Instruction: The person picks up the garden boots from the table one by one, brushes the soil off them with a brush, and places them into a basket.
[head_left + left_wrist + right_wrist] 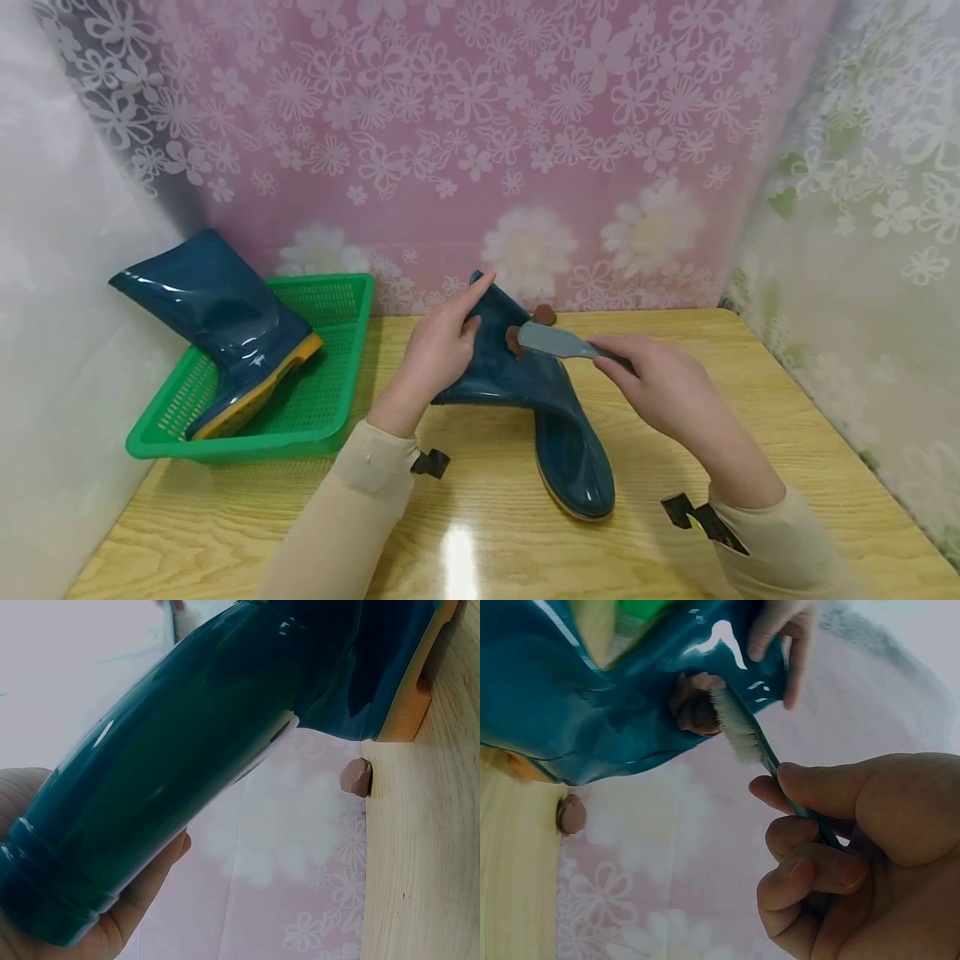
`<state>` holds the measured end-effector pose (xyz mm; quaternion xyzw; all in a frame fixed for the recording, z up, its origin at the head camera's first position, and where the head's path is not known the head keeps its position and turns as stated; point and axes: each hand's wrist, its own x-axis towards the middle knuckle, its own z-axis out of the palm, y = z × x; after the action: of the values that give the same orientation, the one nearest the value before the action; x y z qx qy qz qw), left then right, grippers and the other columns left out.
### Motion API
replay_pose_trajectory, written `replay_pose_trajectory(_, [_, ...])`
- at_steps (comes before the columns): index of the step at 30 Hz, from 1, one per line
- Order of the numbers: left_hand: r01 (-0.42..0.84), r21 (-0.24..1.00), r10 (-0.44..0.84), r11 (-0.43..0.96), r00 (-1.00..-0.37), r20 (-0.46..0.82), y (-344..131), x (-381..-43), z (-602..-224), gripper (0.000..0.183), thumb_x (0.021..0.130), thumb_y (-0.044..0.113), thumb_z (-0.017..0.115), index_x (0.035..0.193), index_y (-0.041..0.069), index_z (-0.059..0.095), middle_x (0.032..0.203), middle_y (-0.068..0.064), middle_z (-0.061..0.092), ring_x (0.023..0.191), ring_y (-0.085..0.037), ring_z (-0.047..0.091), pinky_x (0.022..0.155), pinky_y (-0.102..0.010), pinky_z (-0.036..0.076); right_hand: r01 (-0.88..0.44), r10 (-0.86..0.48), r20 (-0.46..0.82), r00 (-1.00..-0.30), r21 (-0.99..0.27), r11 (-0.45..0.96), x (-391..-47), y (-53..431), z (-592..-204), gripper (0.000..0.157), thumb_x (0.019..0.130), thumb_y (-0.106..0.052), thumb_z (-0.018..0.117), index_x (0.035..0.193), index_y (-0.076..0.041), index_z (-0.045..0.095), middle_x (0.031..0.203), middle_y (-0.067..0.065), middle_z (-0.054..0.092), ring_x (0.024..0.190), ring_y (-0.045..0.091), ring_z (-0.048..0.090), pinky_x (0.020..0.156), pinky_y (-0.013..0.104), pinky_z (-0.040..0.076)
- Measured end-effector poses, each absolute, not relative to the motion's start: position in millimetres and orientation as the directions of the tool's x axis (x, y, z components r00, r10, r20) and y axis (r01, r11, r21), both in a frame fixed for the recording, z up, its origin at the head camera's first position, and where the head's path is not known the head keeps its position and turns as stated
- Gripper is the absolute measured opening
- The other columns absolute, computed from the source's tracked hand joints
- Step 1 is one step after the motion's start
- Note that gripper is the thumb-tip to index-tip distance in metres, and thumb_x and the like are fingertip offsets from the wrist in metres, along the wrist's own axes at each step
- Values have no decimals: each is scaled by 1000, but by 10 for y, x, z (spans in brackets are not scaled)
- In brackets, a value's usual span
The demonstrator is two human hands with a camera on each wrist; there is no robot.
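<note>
A dark blue rubber boot [502, 375] stands tilted on the table, its toe toward me and its shaft leaning left. My left hand [442, 346] grips the shaft near its top; in the left wrist view the thumb and fingers [142, 900] wrap around the rim end. The right hand [663, 383] holds a brush [558, 342] by its slim handle. White bristles [737, 731] touch a brown clay-like lump [697, 705] stuck on the shaft's side. Part of this lump is hidden behind the brush head in the head view.
At the left, a green plastic basket [348, 358] holds a second blue boot [225, 308] with a yellow sole. Another brown lump [543, 314] lies on the wooden table [675, 533] near its back edge. Floral curtains [480, 150] hang behind and at the sides.
</note>
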<state>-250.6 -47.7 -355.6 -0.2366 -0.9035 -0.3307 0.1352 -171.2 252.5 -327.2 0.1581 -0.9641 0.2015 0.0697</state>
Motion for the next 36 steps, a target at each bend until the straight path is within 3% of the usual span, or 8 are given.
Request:
replay_pose_trajectory(7, [505,547,333,668,-860,387,-490,-2511,-3560,71,116,6,57,176,35,32,169,-7,51,54,-22,46,57,-37,39,-312,-265,182,-947,-318,896,-1719,2630,-3317,39,112,-23,69,148,-8,72,126,17,77,74,18,60,59,37,43])
replay_pose_trajectory(21, [493,590,321,639,-868,378,-527,-2494,-3531,74,116,8,58,175,43,31,165,-7,56,50,-21,42,54,-35,37,-257,-221,148,-964,-297,920,-1698,2754,-3286,39,112,-23,70,146,-6,72,119,17,78,65,16,53,55,36,39])
replay_pose_trajectory(23, [500,583,327,640,-865,381,-528,-2480,-3504,72,116,7,57,175,41,32,156,-10,63,50,-21,41,54,-35,37,-242,-208,141,-968,-296,924,-1698,2775,-3289,40,112,-23,69,147,-5,72,119,18,77,66,16,54,54,36,39])
replay_pose_trajectory(26, [513,573,343,639,-857,384,-526,-2477,-3448,70,116,7,56,175,39,34,123,-13,75,47,-20,38,52,-34,36,-224,-190,138,-972,-298,928,-1693,2821,-3289,41,112,-24,68,147,-4,71,120,20,77,69,17,57,55,37,40])
replay_pose_trajectory(28, [529,554,360,642,-847,392,-524,-2484,-3396,69,116,6,56,174,38,36,89,-13,69,45,-19,35,52,-33,34,-217,-180,145,-973,-305,927,-1692,2846,-3281,41,113,-25,68,148,-4,70,119,19,78,70,18,59,55,37,41])
replay_pose_trajectory(30, [551,526,381,648,-832,403,-523,-2491,-3332,68,116,6,57,174,35,38,71,-10,58,46,-19,33,53,-34,33,-221,-180,155,-971,-313,924,-1692,2864,-3269,41,113,-25,68,148,-4,70,118,18,78,71,19,60,56,37,42])
replay_pose_trajectory(32, [571,498,405,653,-819,407,-526,-2497,-3265,67,116,5,56,175,32,38,63,-8,49,48,-19,33,55,-35,32,-232,-187,166,-968,-316,920,-1693,2881,-3263,41,113,-25,67,148,-4,70,120,19,78,74,20,63,57,37,44])
replay_pose_trajectory(36, [579,480,427,660,-814,394,-543,-2485,-3139,68,116,6,56,175,34,36,68,-5,49,48,-19,33,57,-36,34,-251,-202,172,-964,-338,907,-1692,2912,-3250,42,114,-26,66,150,-4,69,128,23,76,80,21,66,60,38,45])
